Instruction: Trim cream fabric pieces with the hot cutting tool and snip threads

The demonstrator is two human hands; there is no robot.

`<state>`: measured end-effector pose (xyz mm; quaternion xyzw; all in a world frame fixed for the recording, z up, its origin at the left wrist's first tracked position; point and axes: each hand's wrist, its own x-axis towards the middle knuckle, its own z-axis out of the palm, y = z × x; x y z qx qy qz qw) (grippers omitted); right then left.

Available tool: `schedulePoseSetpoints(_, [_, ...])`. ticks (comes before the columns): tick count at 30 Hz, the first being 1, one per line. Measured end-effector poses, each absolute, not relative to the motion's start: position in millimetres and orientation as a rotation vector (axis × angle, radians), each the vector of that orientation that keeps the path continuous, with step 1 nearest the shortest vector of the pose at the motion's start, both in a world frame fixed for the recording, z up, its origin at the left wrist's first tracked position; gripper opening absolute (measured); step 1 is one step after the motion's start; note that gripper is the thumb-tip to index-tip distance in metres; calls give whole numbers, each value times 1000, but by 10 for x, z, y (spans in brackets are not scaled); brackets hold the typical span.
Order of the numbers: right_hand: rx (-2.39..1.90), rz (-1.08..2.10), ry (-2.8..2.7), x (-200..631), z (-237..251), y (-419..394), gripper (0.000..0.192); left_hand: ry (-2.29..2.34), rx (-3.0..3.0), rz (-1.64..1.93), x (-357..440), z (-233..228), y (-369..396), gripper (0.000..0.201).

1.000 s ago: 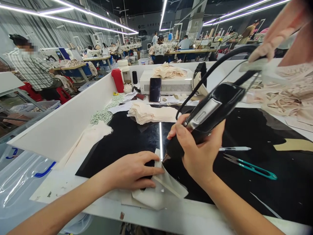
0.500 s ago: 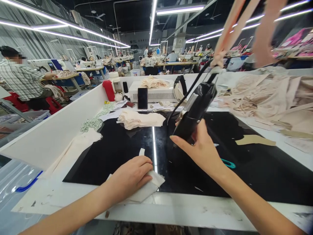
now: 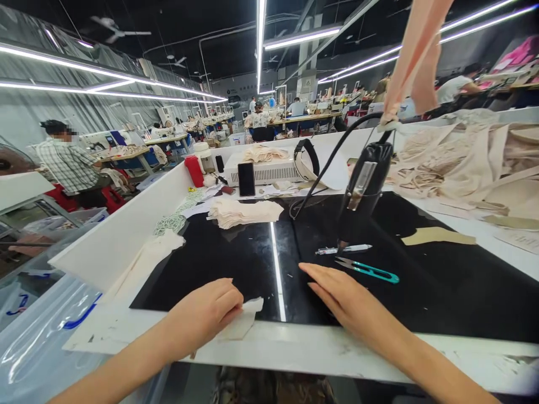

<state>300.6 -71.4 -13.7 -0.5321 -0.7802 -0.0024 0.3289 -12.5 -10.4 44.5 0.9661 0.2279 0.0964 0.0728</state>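
Observation:
My left hand (image 3: 206, 311) has its fingers curled round a small cream fabric piece (image 3: 247, 321) at the near edge of the black mat (image 3: 202, 269); part of the cloth is hidden underneath the hand. My right hand (image 3: 347, 294) is empty, its fingers stretched out low over the mat. Just beyond it a black corded hand tool (image 3: 364, 185) with a metal lever hangs on a pink fabric strip (image 3: 415, 62). Below the tool's tip lie a pen (image 3: 353, 248) and teal thread snips (image 3: 377, 273). A stack of cream fabric pieces (image 3: 244, 213) rests farther back.
A white box (image 3: 261, 175) with a phone (image 3: 246, 179) before it stands at the back. Cream fabric (image 3: 475, 157) is heaped on the right, and a tan strip (image 3: 438, 236) lies on the mat. Green cord (image 3: 170, 223) and a low white wall (image 3: 126, 230) are on the left.
My right hand has let go of the black corded tool and come down toward me; the tool now hangs upright. My left hand has drawn the fabric piece slightly left and nearer.

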Motion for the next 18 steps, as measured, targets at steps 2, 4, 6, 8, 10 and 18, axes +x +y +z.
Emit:
schedulePoseSetpoints(2, [-1377,-48,-2101,2758,-192,-678,40,786,2797,262,-236,547,-165,20])
schedulePoseSetpoints(4, [-1321,-86,-2202,2528,-256,-681,41,883,2703,276,-336,616,-224,18])
schedulePoseSetpoints(6, [-1200,-62,-2323,2345,-290,-746,41,1010,2582,294,-411,646,-272,17])
schedulePoseSetpoints(8, [-1064,34,-2406,2252,-263,-855,42,1112,2437,320,-450,650,-301,15])
schedulePoseSetpoints(10, [-1018,124,-2406,2287,-185,-965,41,1150,2309,345,-451,647,-310,20])
schedulePoseSetpoints(18, [-1611,-196,-1931,3419,-104,-1083,30,1117,2000,251,-314,579,-227,23])
